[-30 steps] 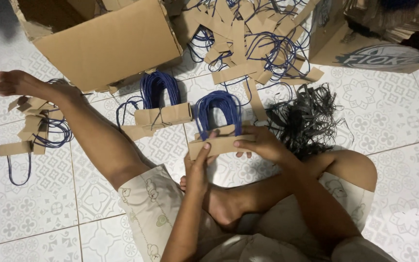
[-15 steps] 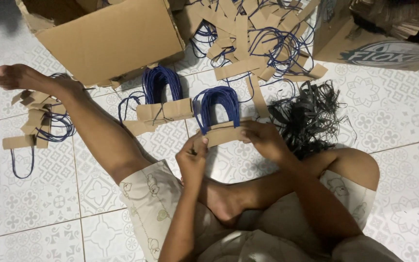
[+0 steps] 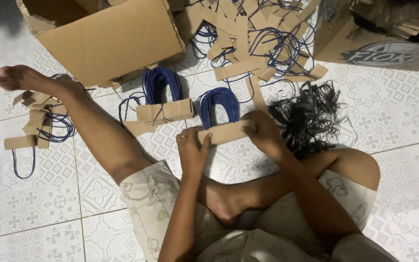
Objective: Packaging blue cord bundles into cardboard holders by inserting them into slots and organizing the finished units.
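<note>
Cardboard strip bundle (image 3: 226, 132) with blue cord loops (image 3: 218, 104) lies crosswise on the tiled floor (image 3: 403, 140), its left end pinched by the left hand (image 3: 192, 149) and its right end by the right hand (image 3: 264, 133).

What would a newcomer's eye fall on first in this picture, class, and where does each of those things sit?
First, the two hands at the centre: the left hand and right hand grip a stack of cardboard strips with blue cord loops arching above it. A tied bundle of the same kind lies just left of it. Behind, a heap of loose strips and cords sprawls between an open cardboard box and a black tangle of strands at the right.
</note>
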